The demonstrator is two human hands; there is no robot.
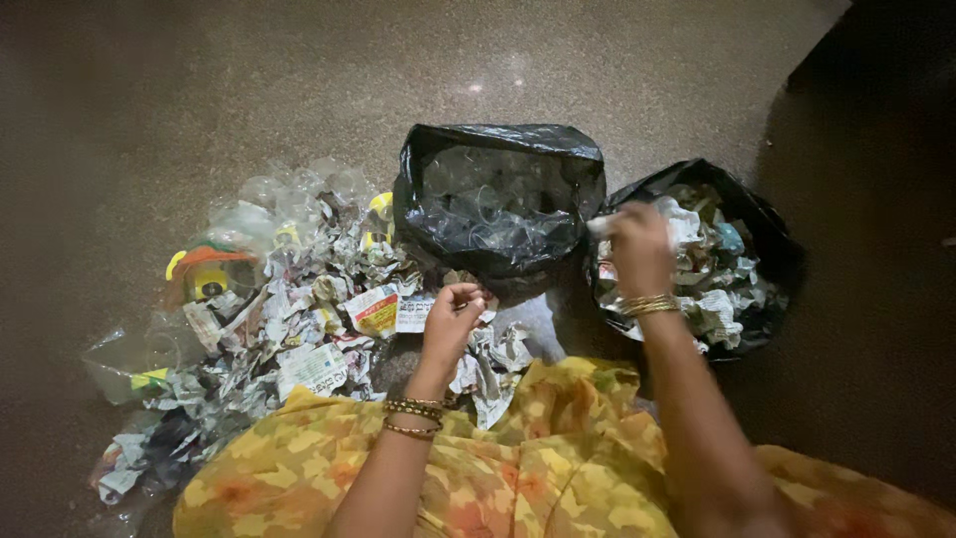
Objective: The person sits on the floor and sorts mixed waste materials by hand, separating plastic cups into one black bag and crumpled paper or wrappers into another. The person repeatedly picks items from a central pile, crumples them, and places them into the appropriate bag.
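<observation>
The right hand (637, 249) is out over the black bag on the right (772, 234), the one stuffed with crumpled paper (712, 289). Its fingers are pinched shut on a scrap of white paper (602, 226), held just above the near left rim of that bag. So the scrap is right in the hand, and the bag's open mouth lies just past it, a little to the right and below. This hand looks blurry, so the grip is hard to see well.

The left hand (453, 314) is lower and closer to the body, above the floor (597, 70). Its fingers are curled together on a small bit of something, too small to tell what. The big pile of crumpled paper and clear plastic cups (289, 289) lies to the left of this hand, touching the floor. The middle black bag (498, 204), filled with clear plastic, sits just beyond it.

The right hand is much nearer the paper bag, and the left hand is nearer the pile
</observation>
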